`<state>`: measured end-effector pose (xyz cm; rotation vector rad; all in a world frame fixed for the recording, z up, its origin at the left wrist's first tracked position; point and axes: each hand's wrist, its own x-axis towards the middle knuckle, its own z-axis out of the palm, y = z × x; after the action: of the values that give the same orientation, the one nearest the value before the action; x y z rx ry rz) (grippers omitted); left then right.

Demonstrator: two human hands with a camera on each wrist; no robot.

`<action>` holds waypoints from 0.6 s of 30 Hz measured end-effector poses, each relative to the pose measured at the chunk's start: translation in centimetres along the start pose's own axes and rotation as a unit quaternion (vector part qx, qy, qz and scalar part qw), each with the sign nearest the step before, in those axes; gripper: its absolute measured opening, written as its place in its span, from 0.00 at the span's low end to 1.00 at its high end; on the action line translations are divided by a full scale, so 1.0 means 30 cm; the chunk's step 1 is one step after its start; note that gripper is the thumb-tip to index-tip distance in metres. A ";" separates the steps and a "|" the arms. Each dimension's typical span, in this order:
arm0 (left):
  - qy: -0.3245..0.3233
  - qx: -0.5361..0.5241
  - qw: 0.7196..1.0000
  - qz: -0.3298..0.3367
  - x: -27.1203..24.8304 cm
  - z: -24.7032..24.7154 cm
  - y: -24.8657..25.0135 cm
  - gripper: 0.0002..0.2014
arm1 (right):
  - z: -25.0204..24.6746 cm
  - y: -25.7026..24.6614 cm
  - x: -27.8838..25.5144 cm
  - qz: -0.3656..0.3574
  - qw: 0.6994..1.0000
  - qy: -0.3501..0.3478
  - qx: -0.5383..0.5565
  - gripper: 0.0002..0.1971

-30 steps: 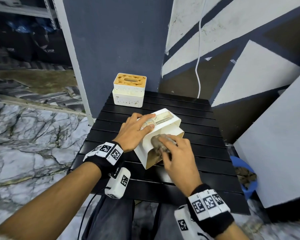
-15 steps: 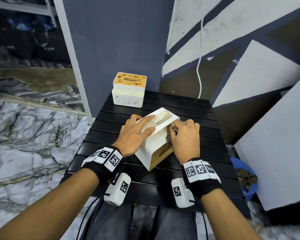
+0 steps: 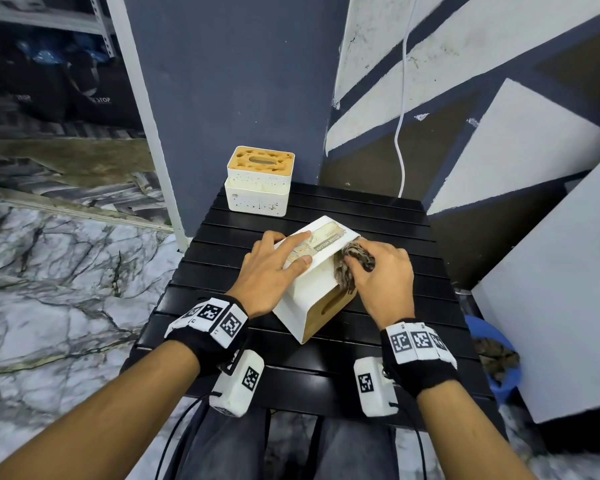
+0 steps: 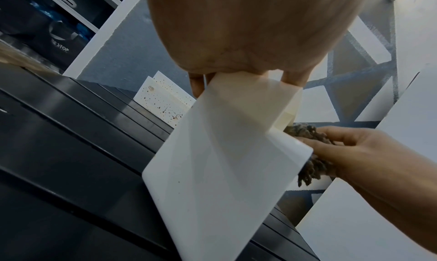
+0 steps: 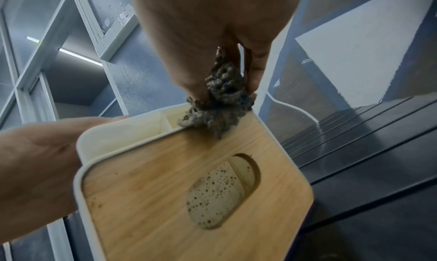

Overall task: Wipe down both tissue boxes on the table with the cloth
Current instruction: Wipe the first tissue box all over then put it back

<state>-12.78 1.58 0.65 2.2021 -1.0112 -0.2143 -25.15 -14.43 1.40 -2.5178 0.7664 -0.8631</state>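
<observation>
A white tissue box (image 3: 312, 296) with a wooden lid (image 5: 189, 190) lies on its side on the black slatted table (image 3: 378, 220), its labelled bottom facing up and to the left. My left hand (image 3: 291, 251) grips the box over its upper left edge, with the index finger lying along the label. My right hand (image 3: 361, 263) holds a bunched brown-grey cloth (image 3: 347, 271) and presses it against the top edge of the lid (image 5: 220, 106). A second, speckled tissue box (image 3: 257, 181) stands upright at the table's far left corner, untouched.
A dark wall and a hanging white cable (image 3: 400, 133) are just behind the table. A white panel (image 3: 551, 289) leans at the right, with a blue bowl (image 3: 499, 368) on the floor below it. Marble floor lies to the left.
My right hand has carried the cloth from the near end of the lid up to its far top edge. The left hand has kept its hold on the box.
</observation>
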 end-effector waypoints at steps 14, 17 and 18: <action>-0.011 0.008 1.000 -0.005 -0.005 -0.011 0.008 0.23 | -0.033 -0.016 0.015 0.019 0.999 -0.031 -0.040 0.16; -0.010 0.011 1.000 -0.011 -0.008 -0.011 0.015 0.25 | -0.032 -0.033 -0.002 0.007 0.998 -0.042 -0.051 0.15; -0.007 0.015 1.000 -0.012 -0.009 -0.011 0.018 0.26 | -0.035 -0.043 -0.012 0.001 0.997 -0.050 -0.055 0.16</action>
<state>-13.16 1.69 1.22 2.2428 -1.0023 -0.2280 -25.58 -13.39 2.65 -2.6337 0.8048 -0.7063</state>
